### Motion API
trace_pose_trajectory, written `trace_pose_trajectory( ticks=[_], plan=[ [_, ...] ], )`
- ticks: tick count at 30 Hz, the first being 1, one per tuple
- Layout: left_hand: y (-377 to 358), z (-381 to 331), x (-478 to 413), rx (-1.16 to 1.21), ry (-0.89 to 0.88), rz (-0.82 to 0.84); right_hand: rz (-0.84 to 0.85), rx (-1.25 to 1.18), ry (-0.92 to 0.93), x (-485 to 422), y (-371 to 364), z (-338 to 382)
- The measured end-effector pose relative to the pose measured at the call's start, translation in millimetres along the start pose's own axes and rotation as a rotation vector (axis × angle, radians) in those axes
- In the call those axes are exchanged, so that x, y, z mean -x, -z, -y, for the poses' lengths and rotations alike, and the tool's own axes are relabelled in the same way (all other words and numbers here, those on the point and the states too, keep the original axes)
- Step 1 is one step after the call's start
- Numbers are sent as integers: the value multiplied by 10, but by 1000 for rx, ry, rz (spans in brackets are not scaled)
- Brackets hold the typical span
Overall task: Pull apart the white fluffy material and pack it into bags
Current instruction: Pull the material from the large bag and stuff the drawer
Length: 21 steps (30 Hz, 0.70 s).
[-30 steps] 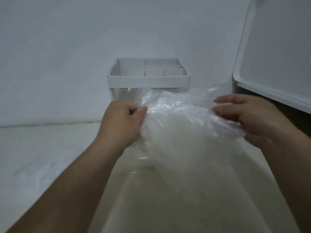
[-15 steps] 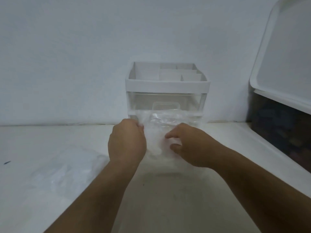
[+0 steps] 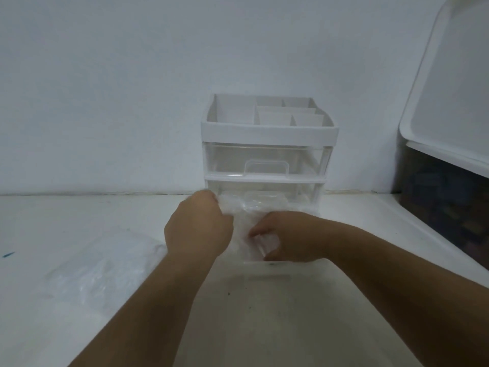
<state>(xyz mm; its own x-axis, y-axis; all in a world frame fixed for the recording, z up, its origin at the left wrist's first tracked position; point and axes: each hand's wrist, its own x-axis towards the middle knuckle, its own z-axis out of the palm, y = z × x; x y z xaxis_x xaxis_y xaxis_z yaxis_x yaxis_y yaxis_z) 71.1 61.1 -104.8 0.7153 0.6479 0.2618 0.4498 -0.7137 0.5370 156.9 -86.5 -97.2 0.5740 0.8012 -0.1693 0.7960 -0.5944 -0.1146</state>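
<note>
Far left on the desk (image 3: 53,221), a small blue mark (image 3: 8,254) sits by the frame edge. Moving right, lower left of the frame: a crumpled heap of clear plastic bags (image 3: 98,271) lies flat on the desk.

Now the centre. Left hand (image 3: 197,229) is balled into a fist, back of the hand to the camera, grip clamped on the upper left edge of a clear plastic bag (image 3: 244,218). That bag hangs between the two hands, right in front of a clear drawer organiser (image 3: 267,154) with a white divided top, which stands against the wall (image 3: 105,88).

Right hand (image 3: 291,238) comes next, just beside the left. Fingers are curled, grip pinched on the bag's right side, with a pale wad (image 3: 266,242) at the fingertips. Fluff or folded film, I cannot tell.

Below both hands, a translucent tub (image 3: 264,271) fills the lower middle. Over at the upper right, a white lid (image 3: 449,88) sits tilted over a dark bin (image 3: 444,207).
</note>
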Motion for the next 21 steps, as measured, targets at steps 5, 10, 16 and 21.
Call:
trace_pose_trajectory(
  ticks=[5,10,16,21],
  plan=[
    [226,-286,157,252,-576,-206,-16,-37,58,-40,-79,-19],
    [-156,-154,181,-238,-481,180,27,-62,64,-21,-134,-14],
    [-236,-37,109,-293,-539,301,43,-23,71,107,-116,-6],
    [-293,-36,53,-460,-632,436,-83,10,-2,351,56,9]
  ],
)
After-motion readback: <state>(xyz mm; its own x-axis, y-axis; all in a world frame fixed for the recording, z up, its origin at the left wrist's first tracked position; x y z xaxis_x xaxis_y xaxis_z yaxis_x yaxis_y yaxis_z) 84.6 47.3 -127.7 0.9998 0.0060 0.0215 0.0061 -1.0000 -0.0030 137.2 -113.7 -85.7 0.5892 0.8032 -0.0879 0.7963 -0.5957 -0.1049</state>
